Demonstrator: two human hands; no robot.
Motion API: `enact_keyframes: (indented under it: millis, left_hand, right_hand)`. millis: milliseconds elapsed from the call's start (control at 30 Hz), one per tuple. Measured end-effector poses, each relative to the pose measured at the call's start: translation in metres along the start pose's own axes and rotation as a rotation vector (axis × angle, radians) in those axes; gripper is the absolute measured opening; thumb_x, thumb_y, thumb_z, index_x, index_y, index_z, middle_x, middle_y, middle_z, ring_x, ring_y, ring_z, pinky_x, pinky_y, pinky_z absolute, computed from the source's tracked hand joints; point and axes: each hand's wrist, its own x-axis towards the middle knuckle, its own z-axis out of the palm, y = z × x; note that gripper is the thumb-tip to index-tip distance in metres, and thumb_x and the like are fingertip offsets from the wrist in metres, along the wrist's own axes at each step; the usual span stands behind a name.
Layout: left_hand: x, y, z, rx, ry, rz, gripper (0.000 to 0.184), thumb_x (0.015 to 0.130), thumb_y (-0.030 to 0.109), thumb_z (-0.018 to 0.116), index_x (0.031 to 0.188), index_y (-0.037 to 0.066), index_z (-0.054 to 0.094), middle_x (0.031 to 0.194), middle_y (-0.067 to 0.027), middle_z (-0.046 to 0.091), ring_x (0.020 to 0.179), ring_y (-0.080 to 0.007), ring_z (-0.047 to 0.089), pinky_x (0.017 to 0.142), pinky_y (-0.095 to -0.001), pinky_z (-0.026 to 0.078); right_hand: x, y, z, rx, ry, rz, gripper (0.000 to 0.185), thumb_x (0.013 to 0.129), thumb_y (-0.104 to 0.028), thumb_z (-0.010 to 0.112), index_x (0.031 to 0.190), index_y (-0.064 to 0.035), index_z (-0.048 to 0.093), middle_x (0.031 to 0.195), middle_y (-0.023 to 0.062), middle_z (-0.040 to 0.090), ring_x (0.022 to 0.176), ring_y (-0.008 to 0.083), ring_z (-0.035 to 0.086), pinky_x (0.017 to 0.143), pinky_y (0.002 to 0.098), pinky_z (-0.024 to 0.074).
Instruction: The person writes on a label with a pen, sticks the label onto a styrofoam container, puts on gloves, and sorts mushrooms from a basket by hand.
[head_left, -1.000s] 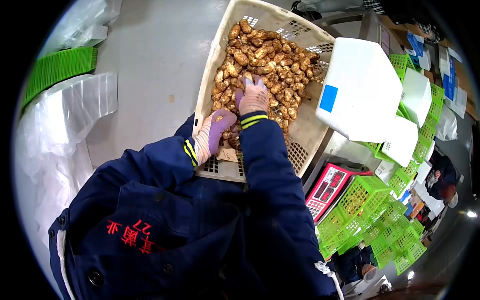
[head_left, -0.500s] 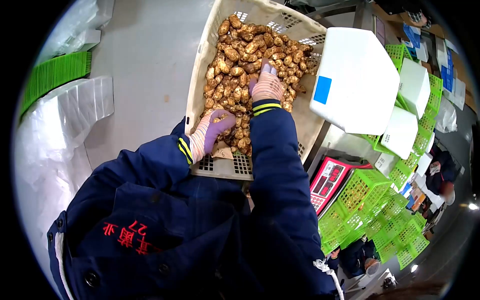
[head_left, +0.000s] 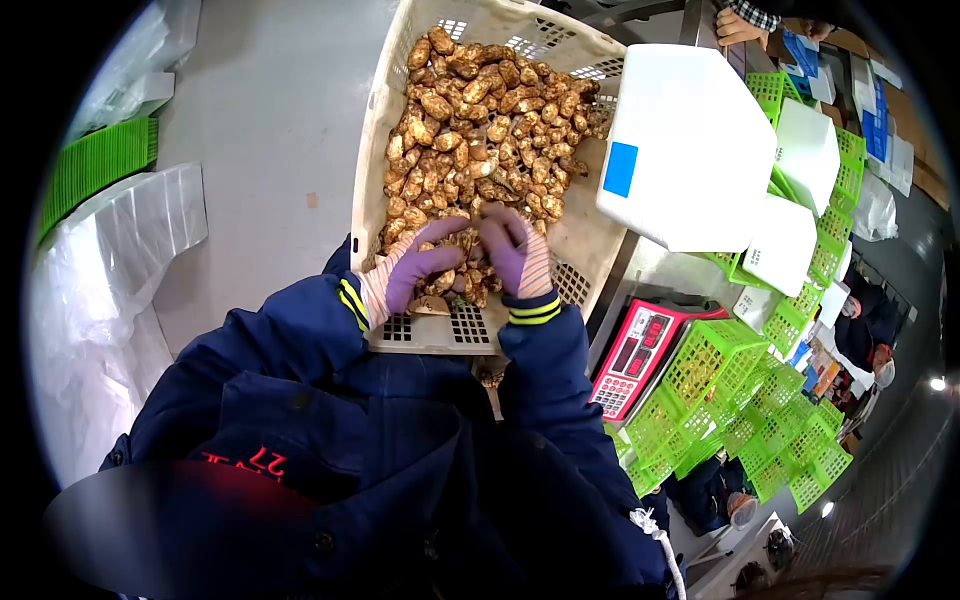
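Brown, mottled, egg-shaped mushrooms [head_left: 440,140] are heaped in a cream plastic crate [head_left: 372,150] with slotted walls. My left hand [head_left: 422,262], in a purple-and-striped glove, is curled around mushrooms at the near-left part of the heap, its thumb and fingers either side of them. Facing it, my right hand [head_left: 512,250], gloved alike, has its fingers bent down and drawn together at the heap; whatever is under the fingertips is hidden. A small brown card [head_left: 430,305] lies by my left wrist at the crate's near end.
A white foam box [head_left: 690,150] overlaps the crate's right side. A red scale [head_left: 640,355] and green baskets [head_left: 710,375] stand right, near. Clear plastic bags [head_left: 120,250] and stacked green trays [head_left: 100,175] are left. Another person's hand [head_left: 740,28] shows top right.
My right hand has come back from mid-heap toward me, beside my left hand, and its fingers have bent. The left hand stays near the crate's near end. The view has shifted slightly.
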Motion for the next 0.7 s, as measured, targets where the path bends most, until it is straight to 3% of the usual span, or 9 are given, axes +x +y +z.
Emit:
enact_keyframes:
  millis: [67, 233, 267, 367, 500, 567, 600, 667, 700]
  left_hand:
    - [0.003, -0.002, -0.005, 0.161, -0.085, 0.035, 0.050, 0.084, 0.008, 0.052, 0.132, 0.006, 0.037, 0.109, -0.0043, 0.054, 0.086, -0.0134, 0.056, 0.072, -0.0279, 0.050]
    - [-0.004, 0.003, 0.003, 0.014, -0.028, -0.025, 0.050, 0.085, 0.010, 0.050, 0.134, 0.009, 0.036, 0.111, -0.0047, 0.052, 0.087, -0.0142, 0.056, 0.069, -0.0302, 0.052]
    - [-0.007, 0.006, 0.007, -0.004, 0.010, -0.011, 0.051, 0.086, 0.011, 0.050, 0.135, 0.011, 0.035, 0.112, -0.0050, 0.052, 0.088, -0.0151, 0.056, 0.068, -0.0313, 0.052]
    - [-0.007, 0.009, 0.012, 0.001, 0.113, 0.008, 0.053, 0.088, 0.017, 0.051, 0.137, 0.014, 0.033, 0.114, -0.0061, 0.051, 0.093, -0.0177, 0.055, 0.072, -0.0342, 0.052]
    - [0.009, -0.009, -0.008, 0.172, 0.111, 0.268, 0.053, 0.087, 0.015, 0.054, 0.136, 0.010, 0.034, 0.116, -0.0065, 0.050, 0.094, -0.0174, 0.053, 0.082, -0.0305, 0.046]
    - [0.010, -0.009, -0.006, -0.025, 0.138, 0.153, 0.050, 0.088, 0.015, 0.053, 0.135, 0.008, 0.035, 0.116, -0.0067, 0.049, 0.096, -0.0181, 0.053, 0.083, -0.0313, 0.045]
    - [0.010, -0.009, -0.005, -0.041, 0.139, 0.142, 0.048, 0.089, 0.015, 0.052, 0.134, 0.009, 0.036, 0.116, -0.0061, 0.049, 0.097, -0.0193, 0.054, 0.082, -0.0324, 0.046]
    - [0.009, -0.007, -0.003, -0.046, 0.129, 0.125, 0.048, 0.088, 0.014, 0.052, 0.134, 0.010, 0.037, 0.115, -0.0057, 0.050, 0.097, -0.0193, 0.054, 0.081, -0.0326, 0.046]
    - [0.009, -0.006, -0.003, -0.056, 0.118, 0.111, 0.048, 0.088, 0.013, 0.053, 0.133, 0.010, 0.037, 0.115, -0.0054, 0.050, 0.096, -0.0194, 0.055, 0.080, -0.0329, 0.047]
  right_hand:
    - [0.032, 0.010, -0.015, -0.135, 0.229, -0.121, 0.024, 0.085, -0.012, 0.058, 0.106, -0.0004, 0.059, 0.085, 0.0060, 0.060, 0.085, 0.0159, 0.057, 0.069, 0.0256, 0.0457]
    - [0.092, 0.013, -0.018, -1.455, 0.461, -0.408, 0.033, 0.088, -0.018, 0.050, 0.118, -0.0032, 0.050, 0.111, 0.0165, 0.057, 0.103, 0.0290, 0.054, 0.087, 0.0384, 0.0450]
    - [0.099, 0.023, -0.019, -1.450, 0.474, -0.366, 0.044, 0.080, -0.023, 0.058, 0.120, -0.0050, 0.048, 0.109, 0.0192, 0.056, 0.100, 0.0351, 0.052, 0.087, 0.0423, 0.0427]
    - [0.048, 0.032, 0.004, -1.446, 0.276, -0.261, 0.037, 0.079, -0.017, 0.056, 0.114, -0.0069, 0.054, 0.106, 0.0177, 0.056, 0.094, 0.0363, 0.053, 0.084, 0.0420, 0.0459]
    - [0.005, 0.064, -0.025, -1.234, -0.229, -0.144, 0.030, 0.085, -0.024, 0.051, 0.110, -0.0084, 0.059, 0.111, 0.0175, 0.056, 0.104, 0.0308, 0.053, 0.089, 0.0410, 0.0433]
    - [0.037, 0.072, -0.048, -0.773, -0.039, 0.303, 0.030, 0.089, -0.022, 0.047, 0.111, -0.0066, 0.059, 0.101, 0.0178, 0.061, 0.096, 0.0298, 0.058, 0.089, 0.0395, 0.0442]
    - [0.011, 0.007, -0.025, -1.174, 0.175, -0.150, 0.024, 0.086, -0.013, 0.050, 0.107, -0.0062, 0.061, 0.097, 0.0175, 0.062, 0.090, 0.0303, 0.059, 0.083, 0.0401, 0.0471]
    - [0.055, 0.017, -0.036, -1.222, 0.500, -0.332, 0.022, 0.078, -0.010, 0.059, 0.099, -0.0054, 0.062, 0.095, 0.0177, 0.062, 0.090, 0.0319, 0.059, 0.078, 0.0387, 0.0495]
    - [0.066, 0.001, -0.032, -1.389, 0.482, -0.199, 0.028, 0.077, -0.014, 0.060, 0.104, -0.0053, 0.059, 0.098, 0.0180, 0.061, 0.094, 0.0331, 0.058, 0.079, 0.0387, 0.0496]
